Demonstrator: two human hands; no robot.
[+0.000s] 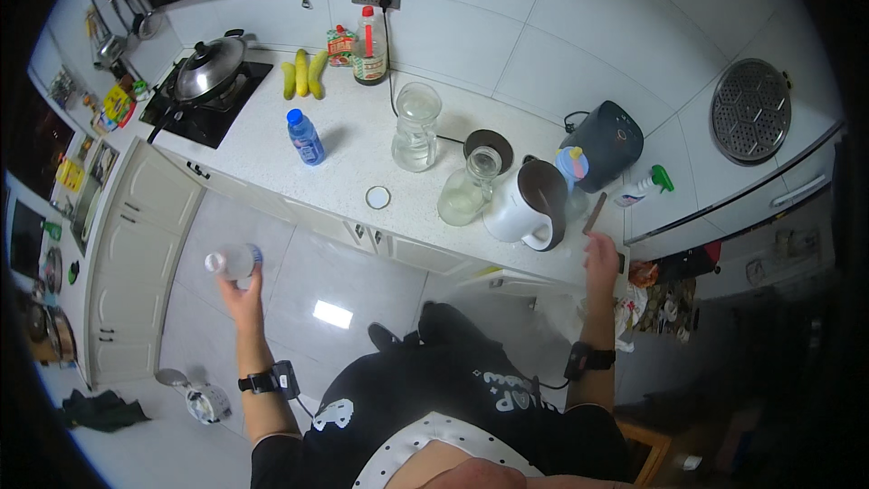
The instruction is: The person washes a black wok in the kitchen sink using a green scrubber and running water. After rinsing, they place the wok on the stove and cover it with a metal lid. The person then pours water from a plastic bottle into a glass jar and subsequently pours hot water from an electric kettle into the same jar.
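Note:
My left hand [241, 292] grips a clear bottle [232, 262] over the floor, in front of the counter. The bottle lies nearly sideways, and a blue band shows near its right end. At the counter's right end my right hand [602, 259] has a thin brown strip [595, 213] at its fingertips; what the strip is cannot be made out. Just left of that hand stands a white electric kettle [509, 210] with a dark lid. Beside the kettle is a glass jug [464, 198] with pale liquid. A round white lid [378, 197] lies near the counter's front edge.
Farther back stand a lidded glass pitcher [415, 136], a blue-capped bottle [306, 139], a sauce bottle [370, 51] and a dark appliance [603, 146]. A green-topped spray bottle [641, 189] is beyond my right hand. A lidded wok [209, 71] sits on the stove.

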